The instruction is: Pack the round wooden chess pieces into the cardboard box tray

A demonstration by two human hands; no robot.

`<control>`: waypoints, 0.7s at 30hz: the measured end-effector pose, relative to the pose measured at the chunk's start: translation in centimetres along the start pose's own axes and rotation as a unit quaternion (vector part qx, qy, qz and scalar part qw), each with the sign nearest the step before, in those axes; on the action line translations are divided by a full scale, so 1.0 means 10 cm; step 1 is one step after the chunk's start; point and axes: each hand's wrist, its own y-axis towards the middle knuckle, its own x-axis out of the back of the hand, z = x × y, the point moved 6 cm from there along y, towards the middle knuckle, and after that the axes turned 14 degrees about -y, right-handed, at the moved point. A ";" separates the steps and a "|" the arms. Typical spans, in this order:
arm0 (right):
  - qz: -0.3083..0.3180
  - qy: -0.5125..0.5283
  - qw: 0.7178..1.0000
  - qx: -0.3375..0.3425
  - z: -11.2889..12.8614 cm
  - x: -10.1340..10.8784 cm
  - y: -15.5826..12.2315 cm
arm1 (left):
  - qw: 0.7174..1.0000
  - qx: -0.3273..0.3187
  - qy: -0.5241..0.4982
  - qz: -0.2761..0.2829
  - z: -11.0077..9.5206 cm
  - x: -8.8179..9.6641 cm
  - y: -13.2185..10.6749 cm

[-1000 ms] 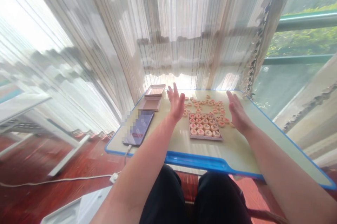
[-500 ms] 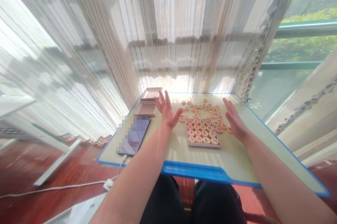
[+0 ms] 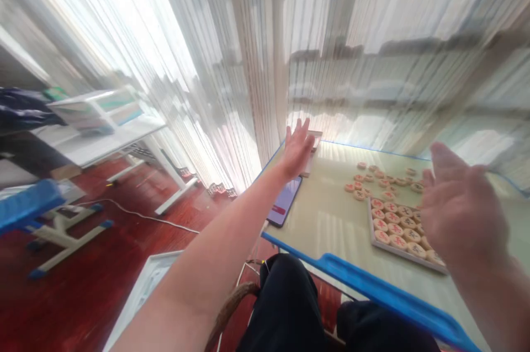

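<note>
My left hand (image 3: 298, 150) is stretched over the table's far left corner, fingers spread and holding nothing. It partly covers the pale shallow box parts (image 3: 316, 136) there. Below it lies a phone (image 3: 285, 203), half hidden by my forearm. My right hand (image 3: 466, 217), blurred, is raised with its palm showing and nothing visible in it. It overlaps the right side of a shallow box (image 3: 376, 237) filled with rows of Chinese chess pieces (image 3: 395, 229) marked in red and dark characters. Loose chess pieces (image 3: 388, 195) lie scattered behind this box.
The table (image 3: 327, 214) has a blue rim with a blue tray ledge (image 3: 372, 286) in front, above my knees. Sheer curtains (image 3: 265, 65) hang behind it. On the left are a white desk (image 3: 99, 142), a blue-edged stand (image 3: 33, 203) and a cable (image 3: 153, 219) on the red floor.
The view has swung left, so the table sits further right and the white desk has come in. My right hand appears nearer and larger, now overlapping the filled box. Both hands stay open.
</note>
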 end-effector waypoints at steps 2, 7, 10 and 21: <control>-0.017 0.082 0.995 -0.053 0.21 -0.29 0.05 | 0.999 0.026 -0.012 -0.017 0.04 0.22 0.00; -0.004 0.277 0.935 -0.221 0.24 -1.23 0.07 | 0.995 0.068 -0.050 -0.060 0.35 0.60 -0.05; -0.049 0.279 0.930 -0.233 -0.06 -1.70 0.06 | 0.992 0.060 -0.005 -0.109 0.64 0.75 -0.15; -0.174 0.207 0.918 -0.290 -0.97 -2.16 0.64 | 0.988 0.108 -0.022 -0.109 1.22 0.77 -0.17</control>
